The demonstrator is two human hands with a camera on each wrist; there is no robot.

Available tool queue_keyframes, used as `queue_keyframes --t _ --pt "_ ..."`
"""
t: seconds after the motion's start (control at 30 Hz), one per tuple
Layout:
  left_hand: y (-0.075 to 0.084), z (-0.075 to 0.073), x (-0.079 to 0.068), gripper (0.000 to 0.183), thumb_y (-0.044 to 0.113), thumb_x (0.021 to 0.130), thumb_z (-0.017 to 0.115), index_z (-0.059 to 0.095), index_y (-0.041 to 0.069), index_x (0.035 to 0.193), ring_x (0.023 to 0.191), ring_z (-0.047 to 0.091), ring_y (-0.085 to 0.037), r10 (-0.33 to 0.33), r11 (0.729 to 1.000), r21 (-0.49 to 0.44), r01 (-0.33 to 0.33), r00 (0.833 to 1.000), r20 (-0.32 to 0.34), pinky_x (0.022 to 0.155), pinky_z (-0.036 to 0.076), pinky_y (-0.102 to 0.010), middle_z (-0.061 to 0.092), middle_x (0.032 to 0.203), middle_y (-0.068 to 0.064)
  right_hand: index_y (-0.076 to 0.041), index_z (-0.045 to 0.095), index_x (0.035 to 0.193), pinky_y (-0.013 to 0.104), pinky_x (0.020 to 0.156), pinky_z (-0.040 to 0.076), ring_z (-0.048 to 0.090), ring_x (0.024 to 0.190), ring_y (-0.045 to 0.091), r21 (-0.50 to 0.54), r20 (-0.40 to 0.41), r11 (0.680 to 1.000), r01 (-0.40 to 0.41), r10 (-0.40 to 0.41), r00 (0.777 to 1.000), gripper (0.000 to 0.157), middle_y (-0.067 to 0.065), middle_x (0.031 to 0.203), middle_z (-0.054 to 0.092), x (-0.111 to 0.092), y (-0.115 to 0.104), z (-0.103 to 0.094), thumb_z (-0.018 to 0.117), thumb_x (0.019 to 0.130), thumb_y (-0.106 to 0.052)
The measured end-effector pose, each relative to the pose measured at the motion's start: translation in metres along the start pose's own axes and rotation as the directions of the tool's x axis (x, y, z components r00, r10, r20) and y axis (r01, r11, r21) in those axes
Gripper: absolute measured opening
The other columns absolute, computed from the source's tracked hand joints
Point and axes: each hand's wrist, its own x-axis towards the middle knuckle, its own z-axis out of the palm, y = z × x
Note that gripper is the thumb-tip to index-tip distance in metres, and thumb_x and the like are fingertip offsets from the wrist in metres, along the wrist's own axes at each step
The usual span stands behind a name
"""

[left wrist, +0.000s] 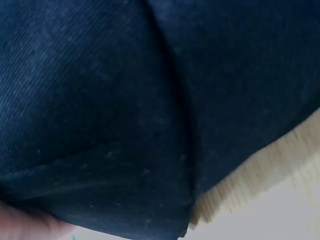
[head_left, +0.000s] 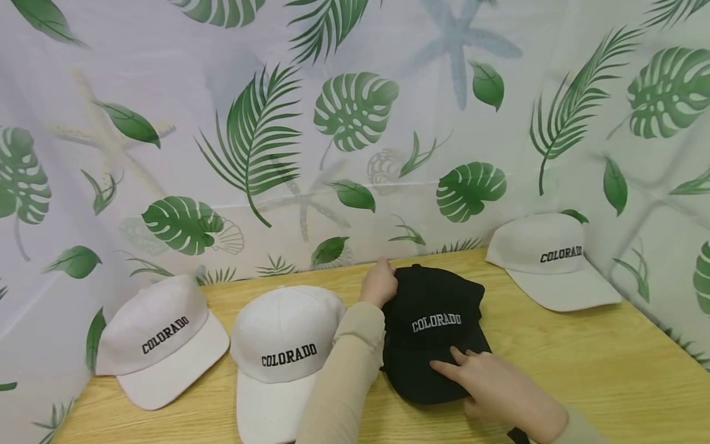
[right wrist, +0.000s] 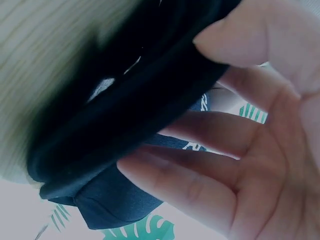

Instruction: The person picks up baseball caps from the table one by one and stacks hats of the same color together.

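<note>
Head view: four caps on the wooden table [head_left: 588, 357]. Left white cap [head_left: 163, 339], middle white cap [head_left: 285, 345] and far-right white cap [head_left: 549, 265] sit brim toward the near side, no hand gripping them; judged placed. Black cap [head_left: 424, 339], right of the middle one, has both hands on it; judged unfinished, with any last straightening and the release left. Left hand [head_left: 379, 283] curled at its far-left edge; right hand [head_left: 496, 385] at the brim's near-right side. Room: bare wood to the right and near right. Tight on the left, middle cap just beside, left sleeve [head_left: 338, 376] crossing it. Table's far edge meets the leaf-print backdrop [head_left: 410, 123] close behind.

Left wrist view: dark cloth fills most of it; one digit at the cap's edge. Looks a pinch, full grip hidden. Pale wood beside.

Right wrist view: brim pinched between thumb and fingers, fingers somewhat spread. White lettering partly shows beyond.
</note>
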Motion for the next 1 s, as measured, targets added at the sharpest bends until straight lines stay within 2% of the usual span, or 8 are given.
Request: queue_keyframes --t 0.33,0.43,0.5,0.57,0.67,0.77,0.87,1.0 --pt "0.001 -0.002 -0.002 0.015 0.016 0.096 0.037 0.046 0.003 0.094 0.062 0.044 -0.021 0.007 1.000 0.019 -0.007 1.000 0.017 0.058 0.036 -0.032 0.045 0.071 -0.006 -0.011 0.057 0.117 0.042 0.065 0.047 0.056 0.088 0.038 -0.015 0.025 1.000 -0.005 0.005 1.000 0.057 0.028 0.108 0.054 0.002 -0.002 0.000 0.069 0.061 -0.002" --pt "0.004 -0.003 -0.004 0.017 0.017 0.096 0.037 0.048 0.004 0.099 0.064 0.048 -0.020 0.023 0.997 0.070 -0.024 0.999 0.027 0.057 0.038 -0.031 0.049 0.074 -0.006 -0.012 0.057 0.116 0.041 0.065 0.047 0.057 0.087 0.036 -0.015 0.042 1.000 -0.015 0.015 0.999 0.058 0.027 0.108 0.054 0.001 -0.002 0.001 0.070 0.061 -0.003" --pt "0.008 -0.005 -0.007 0.019 0.022 0.096 0.038 0.049 0.007 0.100 0.065 0.049 -0.018 0.064 0.991 0.115 -0.067 0.997 0.031 0.058 0.039 -0.031 0.052 0.077 -0.005 -0.012 0.057 0.116 0.041 0.065 0.047 0.057 0.087 0.036 -0.019 0.046 1.000 -0.018 0.018 0.999 0.058 0.027 0.108 0.054 0.001 -0.002 0.002 0.070 0.060 -0.003" --pt "0.015 -0.009 -0.012 0.026 0.030 0.095 0.039 0.052 0.010 0.105 0.071 0.053 -0.016 0.118 0.977 0.172 -0.126 0.992 0.052 0.062 0.042 -0.030 0.056 0.085 -0.003 -0.012 0.058 0.116 0.041 0.065 0.047 0.057 0.086 0.036 -0.019 0.047 1.000 -0.017 0.018 0.999 0.058 0.027 0.107 0.055 0.000 -0.002 0.002 0.070 0.060 -0.003" --pt "0.027 -0.015 -0.024 0.045 0.048 0.089 0.041 0.053 0.015 0.115 0.090 0.055 -0.015 0.202 0.940 0.254 -0.227 0.972 0.122 0.075 0.044 -0.031 0.057 0.105 -0.001 -0.012 0.058 0.116 0.040 0.063 0.047 0.057 0.083 0.036 -0.021 0.042 1.000 -0.009 0.010 0.999 0.059 0.027 0.107 0.055 0.000 -0.002 0.003 0.068 0.059 -0.002" --pt "0.036 -0.019 -0.037 0.069 0.061 0.077 0.050 0.043 0.018 0.131 0.113 0.045 -0.019 0.214 0.902 0.324 -0.284 0.948 0.234 0.089 0.039 -0.035 0.044 0.129 -0.003 -0.012 0.058 0.116 0.039 0.062 0.047 0.057 0.080 0.034 -0.023 0.049 1.000 -0.005 0.006 0.999 0.059 0.026 0.107 0.055 0.001 -0.001 0.003 0.069 0.060 -0.003" --pt "0.040 -0.020 -0.048 0.087 0.062 0.067 0.061 0.032 0.020 0.137 0.122 0.035 -0.024 0.199 0.871 0.378 -0.312 0.930 0.310 0.093 0.036 -0.037 0.031 0.138 -0.005 -0.012 0.058 0.116 0.038 0.061 0.047 0.057 0.075 0.031 -0.033 0.048 0.999 0.007 -0.005 0.999 0.058 0.026 0.106 0.055 0.001 0.000 0.003 0.068 0.060 -0.003" --pt "0.037 -0.019 -0.054 0.091 0.056 0.065 0.069 0.028 0.023 0.139 0.124 0.032 -0.025 0.212 0.843 0.420 -0.336 0.926 0.314 0.093 0.036 -0.038 0.027 0.140 -0.004 -0.012 0.059 0.115 0.035 0.059 0.047 0.057 0.069 0.028 -0.037 0.033 0.999 0.025 -0.024 0.999 0.057 0.026 0.105 0.056 0.001 0.001 0.002 0.067 0.059 -0.002"
